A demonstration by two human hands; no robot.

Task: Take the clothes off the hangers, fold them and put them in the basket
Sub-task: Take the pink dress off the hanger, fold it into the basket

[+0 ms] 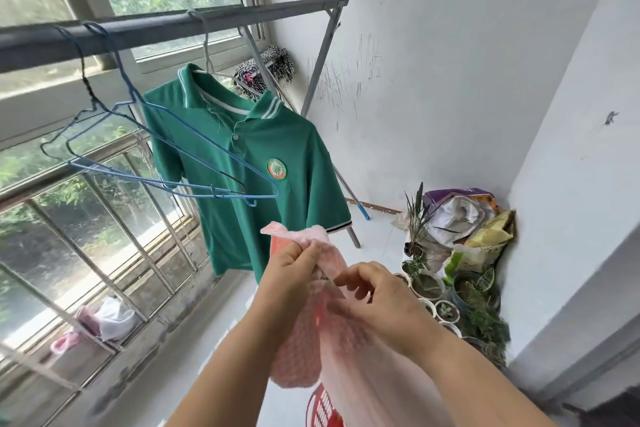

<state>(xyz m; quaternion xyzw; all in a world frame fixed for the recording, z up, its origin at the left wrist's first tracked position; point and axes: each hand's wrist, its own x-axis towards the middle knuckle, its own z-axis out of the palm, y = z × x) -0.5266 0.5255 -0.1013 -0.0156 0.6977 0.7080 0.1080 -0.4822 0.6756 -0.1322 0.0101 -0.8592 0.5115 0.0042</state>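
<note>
The pink knitted garment (298,354) hangs limp, its top edge pinched by my left hand (294,265) and my right hand (375,293); the green polo shirt (256,177), white-striped collar, round chest badge, hangs on a pale wire hanger (207,55) from the rail (166,26); two bare blue wire hangers (162,180) hang beside it; the red slotted thing low down may be the basket (322,407).

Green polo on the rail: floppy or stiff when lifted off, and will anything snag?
Probably floppy: the polo sags in folds from its hanger. Likely light, since thin wire carries it. Blue hangers close by might snag.
</note>
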